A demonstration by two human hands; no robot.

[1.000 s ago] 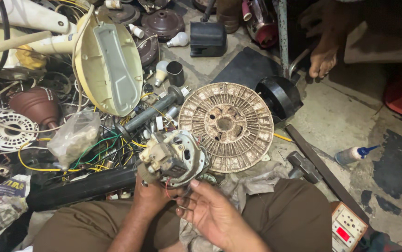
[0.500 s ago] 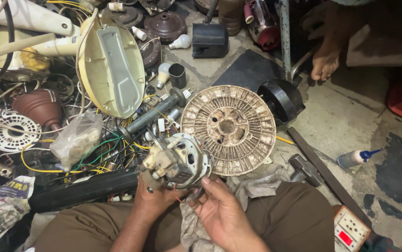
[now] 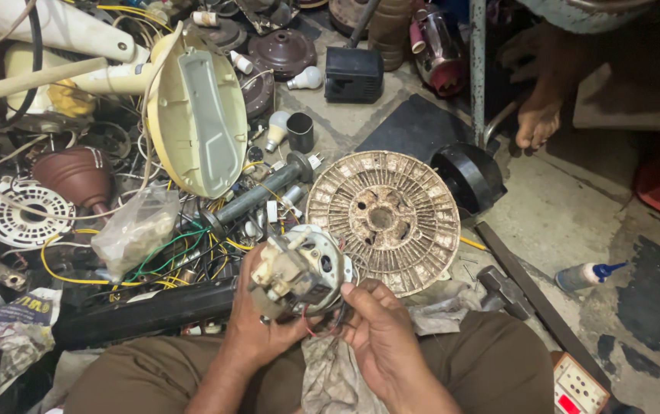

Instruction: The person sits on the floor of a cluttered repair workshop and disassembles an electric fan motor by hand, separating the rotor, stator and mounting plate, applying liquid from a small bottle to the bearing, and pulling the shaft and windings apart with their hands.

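Cream-and-grey small motor [image 3: 299, 272] sits over the lap cloth [image 3: 330, 376], w/ left hand [image 3: 257, 330] clenched round its underside to prop it up, so right hand [image 3: 380, 337] can pinch the thin wires [image 3: 330, 326] at its base, rusty ribbed disc [image 3: 382, 218] on floor just beyond.

A crumpled clear plastic bag [image 3: 136, 228] lies among the wires at the left, a dark printed paper packet with yellow marks [image 3: 15, 313] lies lower left, and a small white bottle with blue nozzle [image 3: 587, 274] lies at the right.
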